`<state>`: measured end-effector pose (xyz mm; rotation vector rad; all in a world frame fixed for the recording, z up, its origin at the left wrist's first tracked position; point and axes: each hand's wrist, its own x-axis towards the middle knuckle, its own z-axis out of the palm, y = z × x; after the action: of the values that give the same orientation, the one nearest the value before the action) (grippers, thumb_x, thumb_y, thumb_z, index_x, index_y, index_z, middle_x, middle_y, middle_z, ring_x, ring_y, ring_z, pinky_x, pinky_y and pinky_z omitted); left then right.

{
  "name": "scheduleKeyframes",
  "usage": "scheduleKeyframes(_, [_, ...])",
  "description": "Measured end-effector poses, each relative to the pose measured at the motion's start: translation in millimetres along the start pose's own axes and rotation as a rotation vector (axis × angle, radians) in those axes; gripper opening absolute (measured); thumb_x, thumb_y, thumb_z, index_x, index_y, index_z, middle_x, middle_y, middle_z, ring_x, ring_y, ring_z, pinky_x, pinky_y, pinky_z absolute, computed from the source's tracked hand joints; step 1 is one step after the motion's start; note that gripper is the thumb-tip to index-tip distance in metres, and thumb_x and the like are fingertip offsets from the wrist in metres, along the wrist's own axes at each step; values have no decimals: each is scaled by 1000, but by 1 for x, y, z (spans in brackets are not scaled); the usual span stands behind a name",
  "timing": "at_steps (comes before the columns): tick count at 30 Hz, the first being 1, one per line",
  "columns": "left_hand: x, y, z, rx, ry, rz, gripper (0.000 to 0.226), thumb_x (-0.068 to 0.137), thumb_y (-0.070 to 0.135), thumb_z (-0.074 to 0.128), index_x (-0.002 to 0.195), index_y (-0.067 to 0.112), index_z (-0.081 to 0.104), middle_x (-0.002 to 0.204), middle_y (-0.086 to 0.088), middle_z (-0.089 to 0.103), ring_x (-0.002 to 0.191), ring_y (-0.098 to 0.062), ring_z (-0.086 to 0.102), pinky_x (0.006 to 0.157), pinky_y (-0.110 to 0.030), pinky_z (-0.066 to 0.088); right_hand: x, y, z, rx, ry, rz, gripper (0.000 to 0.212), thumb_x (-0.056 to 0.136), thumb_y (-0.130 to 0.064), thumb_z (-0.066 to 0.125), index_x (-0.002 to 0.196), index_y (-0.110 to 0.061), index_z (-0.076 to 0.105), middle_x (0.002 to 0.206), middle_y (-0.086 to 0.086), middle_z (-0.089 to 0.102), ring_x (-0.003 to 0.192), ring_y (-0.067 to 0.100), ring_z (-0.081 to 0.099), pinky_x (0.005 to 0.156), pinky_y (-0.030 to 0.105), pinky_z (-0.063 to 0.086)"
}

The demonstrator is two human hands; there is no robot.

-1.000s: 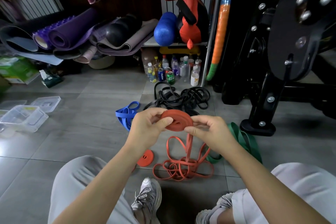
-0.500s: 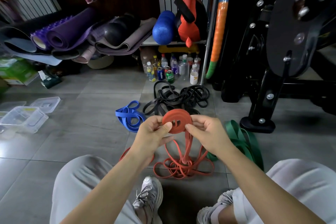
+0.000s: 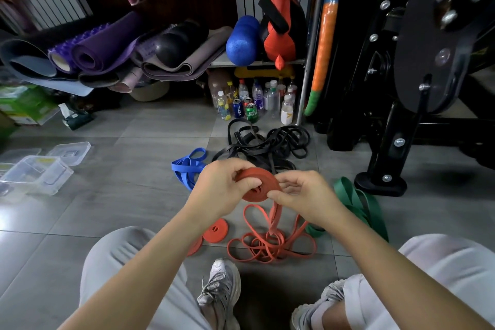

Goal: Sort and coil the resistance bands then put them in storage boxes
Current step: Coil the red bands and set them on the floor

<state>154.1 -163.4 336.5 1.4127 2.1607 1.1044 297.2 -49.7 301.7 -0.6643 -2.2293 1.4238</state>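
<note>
over the last second the red coil (image 3: 256, 180) has turned in your hands: it lay nearly flat, then faced you, and now it tilts away with one more stretch of band wound on. your left hand (image 3: 222, 190) grips it from the left, thumb pressed near the centre hole. your right hand (image 3: 308, 195) pinches the rim on the right, where the tail (image 3: 273, 218) leaves the roll. the hands are close together, both clamped on the same coil, held in the air above the floor.

that means the winding is going on but is far from done. the tail drops into a loose red heap (image 3: 270, 248) between your feet, and most of that band looks unwound. it crosses itself many times, so i judge it may snag as you draw it up.

two finished red coils lie on the tiles, one (image 3: 215, 230) just left of the heap and a second (image 3: 195, 246) partly hidden by your left forearm. the blue band (image 3: 187, 167), the black bands (image 3: 267, 146) and the green band (image 3: 359, 203) are all uncoiled. the clear storage boxes (image 3: 60, 170) sit well apart at far left, and nothing lies between them and you. the black machine foot (image 3: 380, 185) stands just beside the green band.
</note>
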Motion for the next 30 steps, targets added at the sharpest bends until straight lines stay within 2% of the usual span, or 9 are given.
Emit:
scheduleKeyframes(5, [-3,-5,4,-354,114,-90,17,82,5,68,87,21,70,79,6,73,76,-11,70,65,-23,56,0,2,6,73,13,49,22,75,-11,78,84,-30,70,82,5,74,79,27,69,77,30,57])
scheduleKeyframes(10, [-9,-8,10,-857,136,-233,21,79,20,65,97,11,69,90,-10,73,84,-24,70,64,-28,58,1,-4,11,396,74,-2,19,78,-5,72,88,-22,71,83,-6,74,83,9,70,76,17,53])
scheduleKeyframes(12, [-12,-10,13,-918,111,-283,22,78,23,64,96,12,68,90,-9,73,85,-25,70,64,-27,58,2,-4,12,394,77,-14,22,79,-3,70,89,-22,70,83,-9,74,83,6,70,77,15,51])
scheduleKeyframes(15, [-10,-16,10,-530,93,-238,15,85,12,66,100,16,65,95,-3,72,92,-22,68,73,-29,57,2,-3,8,240,42,3,22,79,-4,72,87,-24,69,88,-4,74,80,3,69,78,15,52])
scheduleKeyframes(17, [-8,-20,6,-208,45,-136,35,81,15,72,112,24,57,104,10,65,98,-8,62,84,-23,50,4,-3,3,7,1,14,15,80,-13,73,91,-24,72,87,-7,73,81,2,68,77,13,50])
scheduleKeyframes(19, [-8,-15,2,3,-32,-50,50,77,24,75,121,33,53,104,22,59,98,6,55,85,-13,43,6,-4,-2,-278,-28,-23,15,81,-23,72,95,-23,73,84,-8,73,79,4,65,71,7,44])
scheduleKeyframes(23, [-6,-8,3,411,-115,89,24,82,27,67,106,28,63,93,15,61,90,-9,57,73,-22,41,9,-11,-3,-622,-93,-113,16,84,-34,65,96,-25,70,73,-4,67,79,19,59,71,28,45])
scheduleKeyframes(26, [-3,-7,1,383,-73,71,15,84,23,66,99,24,67,84,15,60,86,-11,59,71,-21,38,9,-11,-3,-554,-87,-91,15,82,-37,66,94,-29,71,76,-8,68,82,15,60,75,29,48])
scheduleKeyframes(30, [-3,-8,-4,92,-14,-41,15,81,16,71,90,28,71,83,14,71,84,-4,66,79,-23,51,8,-7,-7,-182,-28,5,16,75,-22,77,90,-26,74,84,-8,74,83,6,67,83,28,53])
